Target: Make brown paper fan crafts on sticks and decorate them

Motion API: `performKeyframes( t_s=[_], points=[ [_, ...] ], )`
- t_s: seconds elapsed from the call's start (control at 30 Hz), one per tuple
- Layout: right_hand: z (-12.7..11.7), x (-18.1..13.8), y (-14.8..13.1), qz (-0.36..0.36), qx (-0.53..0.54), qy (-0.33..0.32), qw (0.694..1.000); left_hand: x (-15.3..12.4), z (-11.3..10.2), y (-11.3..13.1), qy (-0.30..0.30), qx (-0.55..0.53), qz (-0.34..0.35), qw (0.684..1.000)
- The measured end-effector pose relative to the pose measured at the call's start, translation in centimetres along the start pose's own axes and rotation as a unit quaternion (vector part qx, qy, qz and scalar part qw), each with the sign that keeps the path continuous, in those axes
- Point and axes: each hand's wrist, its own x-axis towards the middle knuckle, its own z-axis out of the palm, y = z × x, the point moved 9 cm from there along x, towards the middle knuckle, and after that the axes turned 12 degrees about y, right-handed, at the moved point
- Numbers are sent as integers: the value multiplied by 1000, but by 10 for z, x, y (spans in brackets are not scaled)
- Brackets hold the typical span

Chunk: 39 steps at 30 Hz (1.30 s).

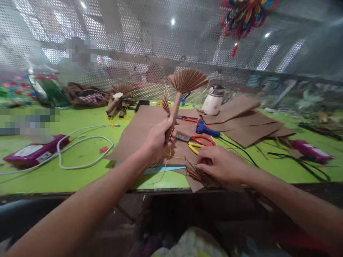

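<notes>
My left hand (157,141) is closed around the stem of a brown pleated paper fan (186,81), holding it upright above the green table (80,171); a smaller folded leaf (165,104) sticks out of the stem. My right hand (221,165) rests palm down near the table's front edge, fingers pinched on a pile of folded brown paper pieces (197,173). Yellow string (164,162) trails under the left hand.
Brown paper sheets (242,119) cover the table's middle and right. A blue glue gun (206,129), red and yellow-handled pliers (199,142), a white jar (213,100), finished paper fans (120,96), a white cable (80,150) and magenta boxes (32,151) lie around. Mesh wall behind.
</notes>
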Motion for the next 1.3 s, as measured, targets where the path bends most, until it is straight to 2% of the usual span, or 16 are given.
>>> performKeyframes(
  t_s=[0.1, 0.2, 0.33, 0.47, 0.57, 0.63, 0.73, 0.8, 0.87, 1.07, 1.2, 1.3],
  points=[
    [-6, -8, -12, -26, -78, 22, 996, 0, 2, -1, 1, 5, -11, 1000],
    [-1, -11, -18, -54, -151, 17, 987, 0, 2, -3, -7, 9, -15, 1000],
    [15, -6, -17, -72, -160, -9, 984, 2, 3, -6, -24, 0, -11, 1000],
    [15, -3, -9, -59, -90, 9, 994, 3, 1, -8, -22, -5, -16, 1000],
    [5, -1, 8, 20, 92, 4, 996, 2, 3, -9, -23, -12, -35, 999],
    [0, 2, 22, 87, 261, -5, 961, -1, 7, -10, -38, -26, -57, 997],
    [-4, 13, 36, 141, 473, -6, 870, -8, 16, -7, -76, -53, -83, 992],
    [-1, 24, 38, 142, 551, -11, 823, -12, 20, -2, -96, -66, -83, 990],
    [3, 35, 36, 135, 590, -21, 796, -13, 18, 4, -99, -77, -69, 990],
    [18, 57, 30, 121, 635, -55, 761, -5, 2, 23, -52, -114, -20, 992],
    [25, 65, 29, 99, 649, -79, 751, -9, 7, 27, -72, -119, -23, 990],
    [31, 68, 28, 85, 639, -88, 760, -10, 11, 23, -87, -116, -37, 989]
  ],
)
